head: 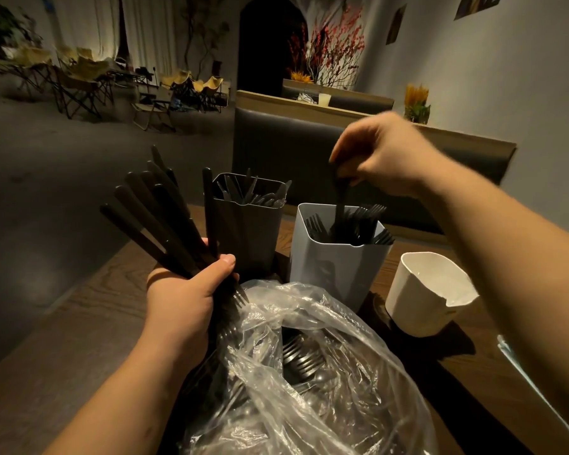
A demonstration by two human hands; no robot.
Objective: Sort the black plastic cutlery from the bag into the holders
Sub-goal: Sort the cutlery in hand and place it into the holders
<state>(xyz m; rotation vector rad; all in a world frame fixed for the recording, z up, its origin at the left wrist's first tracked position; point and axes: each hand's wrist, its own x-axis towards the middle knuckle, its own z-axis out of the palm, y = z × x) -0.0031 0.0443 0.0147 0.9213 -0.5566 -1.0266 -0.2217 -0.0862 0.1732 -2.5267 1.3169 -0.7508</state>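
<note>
Left hand (191,297): fingers and thumb curled tightly round a bundle of black plastic forks (158,218), handles fanned upward and to the left, tines pointing down below the fist toward the bag. The hand is over the near left part of the dark wooden table (96,323). Just right of the bundle stands a tall dark grey rectangular holder (247,231), upright, with black plastic knives (260,193) standing inside and showing above its rim. In front of it, nearest the camera, lies a crumpled clear plastic bag (326,323), mouth open, with more black cutlery visible through the film. Behind the bag, beside the dark holder, stands a pale grey rectangular holder (329,267) with black forks standing tines up. Right hand (381,156): directly above this holder, fingertips pinching the top of the handle of a single black plastic fork (341,205), whose lower end is inside the holder among the others. Further right stands a shorter white rounded container (421,293), apart from the pale holder.
</note>
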